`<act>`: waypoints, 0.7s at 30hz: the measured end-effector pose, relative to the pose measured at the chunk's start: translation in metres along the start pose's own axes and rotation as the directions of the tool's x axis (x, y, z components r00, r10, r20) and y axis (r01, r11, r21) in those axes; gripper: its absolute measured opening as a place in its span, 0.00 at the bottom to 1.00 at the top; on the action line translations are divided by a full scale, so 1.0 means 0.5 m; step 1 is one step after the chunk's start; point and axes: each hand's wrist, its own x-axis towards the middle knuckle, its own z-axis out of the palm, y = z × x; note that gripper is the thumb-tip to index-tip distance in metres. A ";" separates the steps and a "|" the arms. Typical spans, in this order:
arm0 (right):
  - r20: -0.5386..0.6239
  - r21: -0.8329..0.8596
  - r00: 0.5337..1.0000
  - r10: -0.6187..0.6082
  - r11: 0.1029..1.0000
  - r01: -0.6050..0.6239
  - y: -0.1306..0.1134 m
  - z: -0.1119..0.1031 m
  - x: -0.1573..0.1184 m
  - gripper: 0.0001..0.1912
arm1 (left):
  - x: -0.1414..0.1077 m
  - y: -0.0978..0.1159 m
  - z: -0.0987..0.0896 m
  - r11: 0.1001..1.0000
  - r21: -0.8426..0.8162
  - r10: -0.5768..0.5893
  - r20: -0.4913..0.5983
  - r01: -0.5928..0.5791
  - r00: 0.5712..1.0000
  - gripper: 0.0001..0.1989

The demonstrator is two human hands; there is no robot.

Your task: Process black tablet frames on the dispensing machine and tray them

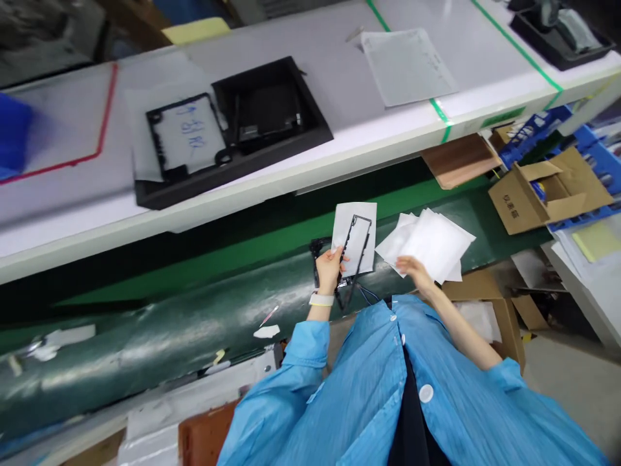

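My left hand (330, 266) is closed on the side of a thin black rectangular frame (369, 228), held tilted over the green mat. Behind the frame is a white sheet (342, 220); whether my fingers also grip it I cannot tell. Under that hand lies a dark part (316, 247), mostly hidden, with thin cables (369, 294) beside it. My right hand (414, 270) is at the near left edge of several loose white sheets (431, 239), fingers stretched out and nothing visible in them.
Above the green mat (194, 317) runs a white shelf (339, 145) with a black tray (310, 120), another black frame (158, 145) and a paper sheet (405, 65). A cardboard box (519, 200) stands at the right. A small pink-handled tool (268, 316) lies left of my hands.
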 end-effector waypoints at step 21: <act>0.190 -0.433 0.973 0.134 0.900 -0.039 0.039 0.137 -0.014 0.34 | -0.092 -0.165 -0.119 0.942 0.140 -0.209 -0.465 0.305 0.860 0.20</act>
